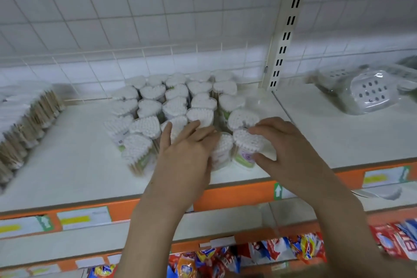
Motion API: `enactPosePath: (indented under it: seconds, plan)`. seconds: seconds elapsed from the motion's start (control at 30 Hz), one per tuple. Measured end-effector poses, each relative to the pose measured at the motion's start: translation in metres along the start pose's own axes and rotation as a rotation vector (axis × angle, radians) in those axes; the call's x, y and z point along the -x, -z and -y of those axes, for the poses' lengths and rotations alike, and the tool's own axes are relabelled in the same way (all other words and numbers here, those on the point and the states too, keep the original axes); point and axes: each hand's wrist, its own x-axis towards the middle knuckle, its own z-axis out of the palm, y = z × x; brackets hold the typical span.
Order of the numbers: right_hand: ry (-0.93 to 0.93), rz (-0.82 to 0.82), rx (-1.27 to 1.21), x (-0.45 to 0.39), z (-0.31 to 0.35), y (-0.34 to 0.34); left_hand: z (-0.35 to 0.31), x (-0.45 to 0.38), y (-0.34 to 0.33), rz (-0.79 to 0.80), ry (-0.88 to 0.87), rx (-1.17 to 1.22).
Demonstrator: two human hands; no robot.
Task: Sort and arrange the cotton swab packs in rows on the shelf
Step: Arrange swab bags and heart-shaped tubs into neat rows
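Both hands [187,153] [286,146] cover front swab packs [244,149]; rear rows [176,92] blurred.

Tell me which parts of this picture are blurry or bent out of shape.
Head view: the stacked wooden-stick swab bundles at the left edge are smeared, the clear-wrapped white perforated plastic item is soft; the white heart-shaped cotton swab packs stay fairly sharp; the orange shelf edge bows.

Beyond my fingertips stands a white wire-grid back panel [158,18]. A cream slotted upright [291,20] rises right of my fingers. Under my wrists runs the orange shelf edge [237,194].
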Motion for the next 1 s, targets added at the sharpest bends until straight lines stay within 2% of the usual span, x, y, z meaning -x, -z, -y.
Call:
enactPosePath:
  seconds: [0.2,0.47,0.67,0.9,1.0]
  plan:
    - [0.059,-0.002,-0.028,0.002,-0.011,0.001,-0.019,0.002,-0.002,-0.101,0.071,-0.054]
    - [0.108,-0.018,-0.028,0.003,-0.014,-0.004,-0.027,0.009,-0.008,-0.104,0.112,0.064]
    - [0.129,-0.029,-0.034,0.002,-0.017,-0.005,-0.027,0.007,-0.007,-0.104,0.118,0.060]
    - [0.174,-0.021,-0.039,0.001,-0.020,0.001,-0.019,0.005,0.002,-0.071,0.070,0.172]
    - [0.199,-0.069,-0.053,-0.009,-0.020,0.014,-0.017,-0.001,0.013,-0.083,0.050,0.220]
